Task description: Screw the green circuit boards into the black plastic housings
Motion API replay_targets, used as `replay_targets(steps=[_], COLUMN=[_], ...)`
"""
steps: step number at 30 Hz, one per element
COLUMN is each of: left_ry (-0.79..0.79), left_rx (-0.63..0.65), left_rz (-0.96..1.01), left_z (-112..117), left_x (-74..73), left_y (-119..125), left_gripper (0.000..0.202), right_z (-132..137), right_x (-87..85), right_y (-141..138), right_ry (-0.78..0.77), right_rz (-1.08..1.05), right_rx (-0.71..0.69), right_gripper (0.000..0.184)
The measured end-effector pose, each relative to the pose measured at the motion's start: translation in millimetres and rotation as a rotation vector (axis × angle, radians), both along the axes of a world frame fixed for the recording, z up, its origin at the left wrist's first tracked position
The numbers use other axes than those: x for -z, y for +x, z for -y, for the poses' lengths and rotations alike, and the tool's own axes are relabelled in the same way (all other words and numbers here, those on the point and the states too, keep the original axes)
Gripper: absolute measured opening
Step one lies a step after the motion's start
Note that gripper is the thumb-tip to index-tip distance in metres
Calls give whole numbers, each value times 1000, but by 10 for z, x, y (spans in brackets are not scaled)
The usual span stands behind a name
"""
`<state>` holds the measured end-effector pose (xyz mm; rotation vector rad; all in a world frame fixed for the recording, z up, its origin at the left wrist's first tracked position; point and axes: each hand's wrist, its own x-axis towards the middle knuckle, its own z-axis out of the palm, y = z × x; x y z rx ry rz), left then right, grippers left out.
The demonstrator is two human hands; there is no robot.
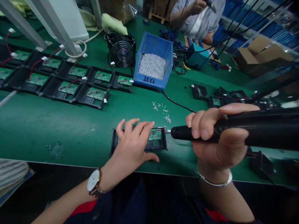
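My left hand spans a black plastic case on the bench, fingers over its far edge and thumb by its near edge. Inside the case sits a green circuit board, partly hidden by that hand, with a red and black lead. My right hand is wrapped round a black electric screwdriver, held nearly level. Its tip points left at the case's right end, by a white connector; whether it touches a screw I cannot tell. Loose small screws lie just beyond the case.
A blue bin of screws stands at the back beside a black fan. Rows of cases with boards line the left; more cases lie right. Across the bench, a co-worker holds a tool. Cables hang at upper right.
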<state>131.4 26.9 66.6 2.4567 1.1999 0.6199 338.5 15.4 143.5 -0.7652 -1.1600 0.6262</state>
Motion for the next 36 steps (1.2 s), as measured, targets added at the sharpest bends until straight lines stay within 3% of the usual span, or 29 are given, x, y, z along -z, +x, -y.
replay_targets(steps=[10,27,33,36], left_ry=[18,-15,-6,5], left_rx=[-13,-52,-86,-74], left_rz=[-82,-57,-68,-61], left_z=[15,16,25,26], left_x=[37,-4,14,29], left_y=[-38,-17,-22,-28], left_gripper=[91,87,85,87], right_z=[-77,-84,-189,-375], right_x=[177,300,161,94], right_y=[57,-49,148,259], right_ry=[-13,-20,3,169], right_rz=[25,56,11,-22], right_rx=[25,-68,-110,43], right_gripper=[26,31,26,23])
